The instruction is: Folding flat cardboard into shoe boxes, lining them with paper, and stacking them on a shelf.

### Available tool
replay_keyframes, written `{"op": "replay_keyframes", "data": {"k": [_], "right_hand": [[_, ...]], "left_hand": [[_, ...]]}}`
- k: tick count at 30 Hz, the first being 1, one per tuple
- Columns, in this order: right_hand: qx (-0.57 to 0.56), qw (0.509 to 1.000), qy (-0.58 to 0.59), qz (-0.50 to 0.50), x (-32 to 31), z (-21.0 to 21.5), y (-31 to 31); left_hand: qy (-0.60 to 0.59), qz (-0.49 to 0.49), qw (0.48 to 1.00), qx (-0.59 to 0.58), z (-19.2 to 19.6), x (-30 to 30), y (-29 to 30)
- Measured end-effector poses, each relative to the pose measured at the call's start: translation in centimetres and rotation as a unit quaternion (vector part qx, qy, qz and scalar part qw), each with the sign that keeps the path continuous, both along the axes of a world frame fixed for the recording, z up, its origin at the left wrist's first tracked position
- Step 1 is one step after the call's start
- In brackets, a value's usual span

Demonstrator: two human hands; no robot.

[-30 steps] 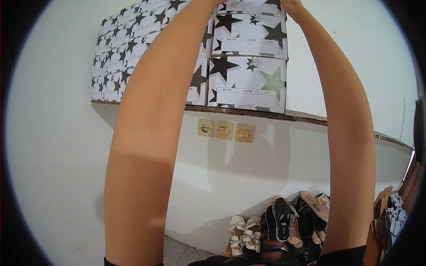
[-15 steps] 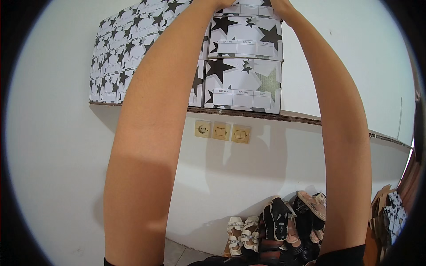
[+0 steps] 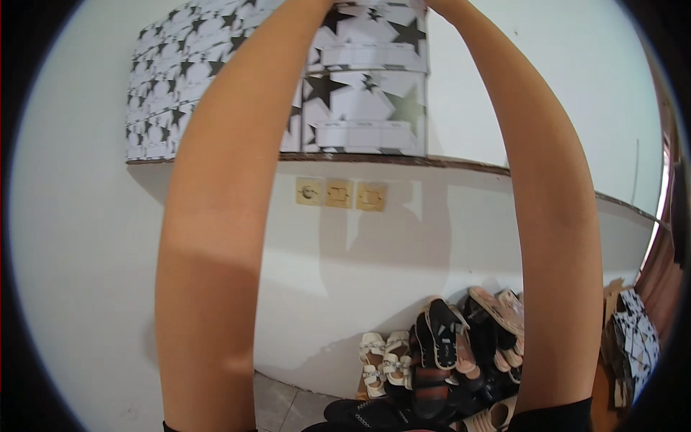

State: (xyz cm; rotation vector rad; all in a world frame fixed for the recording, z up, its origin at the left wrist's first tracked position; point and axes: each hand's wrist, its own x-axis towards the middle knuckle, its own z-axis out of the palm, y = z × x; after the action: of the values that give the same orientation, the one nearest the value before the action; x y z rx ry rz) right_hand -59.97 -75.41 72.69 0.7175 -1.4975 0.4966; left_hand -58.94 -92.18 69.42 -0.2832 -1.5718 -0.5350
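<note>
Both my arms reach up past the top edge of the view, my left forearm (image 3: 216, 201) and my right forearm (image 3: 554, 201) standing well apart. The hands themselves lie beyond the upper edge, so their fingers and anything in them are hidden. Between the wrists is a stack of white shoe boxes with black and grey stars; the lower box (image 3: 360, 108) sits on a wall shelf (image 3: 461, 164). Directly on it rests an upper box (image 3: 371, 36), whose top is cut off near my wrists.
More star-patterned boxes (image 3: 155, 93) fill the shelf to the left, partly behind my left arm. A socket (image 3: 308, 191) and switches (image 3: 339, 193) are on the wall below. Piled shoes (image 3: 443, 335) and sandals lie on the floor, with flattened cardboard (image 3: 630, 338) at the right.
The boxes, shelf and shoes have shifted up and left in the view. The hand parts seen at the top edge before have gone out of sight; both arms stay raised.
</note>
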Motion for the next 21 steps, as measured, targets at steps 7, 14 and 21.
{"op": "replay_keyframes", "data": {"k": [7,14,21], "right_hand": [[0.030,0.977,0.034,-0.210,6.9,-7.0,5.1],[0.137,0.865,-0.199,-0.440,22.5,-13.5,18.2],[0.179,0.660,-0.456,-0.570,44.5,-24.5,31.7]], "left_hand": [[0.240,-0.025,0.958,0.158,-1.1,4.0,6.9],[0.381,-0.228,0.866,0.231,-5.6,15.0,21.5],[0.425,-0.341,0.796,0.264,-13.9,30.2,33.0]]}}
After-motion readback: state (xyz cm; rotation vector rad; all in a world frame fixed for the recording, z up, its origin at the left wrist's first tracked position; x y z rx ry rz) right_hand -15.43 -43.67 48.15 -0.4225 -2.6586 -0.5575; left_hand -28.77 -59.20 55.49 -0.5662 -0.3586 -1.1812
